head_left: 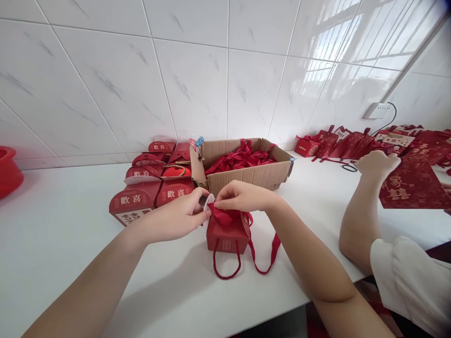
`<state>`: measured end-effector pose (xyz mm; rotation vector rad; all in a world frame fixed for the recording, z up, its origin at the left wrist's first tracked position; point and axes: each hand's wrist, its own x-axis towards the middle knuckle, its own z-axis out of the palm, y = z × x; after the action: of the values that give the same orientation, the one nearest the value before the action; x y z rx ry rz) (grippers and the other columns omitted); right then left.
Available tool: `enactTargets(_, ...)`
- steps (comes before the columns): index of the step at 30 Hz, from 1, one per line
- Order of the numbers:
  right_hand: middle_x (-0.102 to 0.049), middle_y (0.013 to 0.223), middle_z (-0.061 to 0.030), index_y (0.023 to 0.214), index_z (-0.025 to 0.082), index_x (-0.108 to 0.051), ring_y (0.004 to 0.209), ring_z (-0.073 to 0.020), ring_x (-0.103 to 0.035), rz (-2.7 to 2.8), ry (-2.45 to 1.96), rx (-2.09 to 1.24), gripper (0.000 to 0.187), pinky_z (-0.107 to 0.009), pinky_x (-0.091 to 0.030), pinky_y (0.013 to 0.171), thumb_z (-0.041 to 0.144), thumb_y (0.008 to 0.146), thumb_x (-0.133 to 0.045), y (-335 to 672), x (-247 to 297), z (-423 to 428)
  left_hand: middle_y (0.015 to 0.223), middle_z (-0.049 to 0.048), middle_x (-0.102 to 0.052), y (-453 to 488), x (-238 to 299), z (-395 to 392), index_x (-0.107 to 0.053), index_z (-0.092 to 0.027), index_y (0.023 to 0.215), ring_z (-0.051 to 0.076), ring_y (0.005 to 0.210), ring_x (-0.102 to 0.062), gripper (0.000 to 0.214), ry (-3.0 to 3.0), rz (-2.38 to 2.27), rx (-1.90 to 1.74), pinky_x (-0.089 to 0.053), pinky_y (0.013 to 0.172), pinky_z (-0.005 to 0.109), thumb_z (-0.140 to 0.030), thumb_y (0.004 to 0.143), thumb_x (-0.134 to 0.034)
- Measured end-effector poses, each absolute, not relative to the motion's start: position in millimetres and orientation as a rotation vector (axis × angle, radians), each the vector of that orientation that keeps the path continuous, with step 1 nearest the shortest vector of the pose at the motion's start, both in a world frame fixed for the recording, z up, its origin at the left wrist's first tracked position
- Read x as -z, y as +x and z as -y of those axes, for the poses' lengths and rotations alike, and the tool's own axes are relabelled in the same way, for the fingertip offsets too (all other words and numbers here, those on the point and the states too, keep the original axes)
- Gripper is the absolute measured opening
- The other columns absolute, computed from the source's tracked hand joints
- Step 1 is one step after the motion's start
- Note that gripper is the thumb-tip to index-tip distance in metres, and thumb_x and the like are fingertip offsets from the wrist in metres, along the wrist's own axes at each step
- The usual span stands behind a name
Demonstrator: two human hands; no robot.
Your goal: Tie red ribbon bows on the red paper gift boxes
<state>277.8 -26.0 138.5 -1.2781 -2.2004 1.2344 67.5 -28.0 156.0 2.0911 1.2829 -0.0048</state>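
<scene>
Red gift box: one, standing on the white table, in front of the carton and between the person's two hands; a twisted cord handle hangs from its near side.
Red ribbon: one length, lying over the top of the gift box, a loose loop trailing on the table to its right.
Left hand: thumb and fingers pinching the box's rounded, pale-backed flap.
Right hand: fingertips drawn together, pinching the ribbon at the same flap.
Carton: cardboard, open, holding a heap of red ribbons; blue clip at its left corner.
Finished-shape boxes: red, several, grouped left of the carton.
Red tub: far left, partly in view.
Red bags: a row along the wall, right.
Co-worker's hand: near the bags; its grip cannot be told.
</scene>
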Motion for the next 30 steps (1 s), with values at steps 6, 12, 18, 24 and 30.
enactTargets(6,-0.051,0.066,0.0018,0.075,0.019,-0.062,0.055,-0.0088,-0.04,2.172,-1.328,-1.219,0.03,-0.023,-0.032,0.049,0.045,0.082,-0.049,275,-134,23,0.066,-0.002,-0.05,68,-156,29,-0.04,-0.027,0.129,0.017,0.055,-0.049,0.059,2.09,-1.283,-0.033,-0.032,0.046,0.026,-0.063,0.082,-0.042)
enactTargets(12,-0.044,0.064,0.0022,0.068,0.018,-0.054,0.054,-0.0084,-0.037,2.175,-1.294,-1.245,0.029,-0.023,-0.03,0.048,0.044,0.082,-0.05,274,-133,23,0.071,-0.0001,-0.055,67,-156,29,-0.039,-0.027,0.13,0.02,0.063,-0.057,0.059,2.082,-1.257,-0.054,-0.036,0.051,0.027,-0.062,0.083,-0.042)
enactTargets(18,-0.038,0.06,0.0034,0.061,0.018,-0.045,0.052,-0.0078,-0.032,2.193,-1.257,-1.217,0.033,-0.023,-0.028,0.048,0.044,0.081,-0.051,271,-132,24,0.076,0.0029,-0.058,63,-153,28,-0.048,-0.024,0.115,0.022,0.07,-0.06,0.049,2.066,-1.201,-0.113,-0.038,0.052,0.027,-0.06,0.081,-0.044)
enactTargets(24,-0.039,0.059,0.0036,0.062,0.018,-0.05,0.052,-0.0074,-0.031,2.156,-1.305,-1.152,0.041,-0.024,-0.025,0.046,0.055,0.078,-0.055,269,-134,26,0.072,0.0034,-0.053,60,-151,27,-0.047,-0.023,0.081,0.021,0.065,-0.057,0.04,2.072,-1.216,-0.099,-0.033,0.048,0.027,-0.063,0.081,-0.043)
enactTargets(30,-0.056,0.064,0.0018,0.067,0.017,-0.059,0.058,-0.0093,-0.043,2.097,-1.315,-0.952,0.039,-0.024,-0.032,0.052,0.055,0.073,-0.064,265,-128,20,0.068,0.0003,-0.046,63,-154,30,-0.046,-0.023,0.08,0.014,0.052,-0.043,0.04,2.114,-1.275,-0.044,-0.027,0.044,0.026,-0.062,0.084,-0.039)
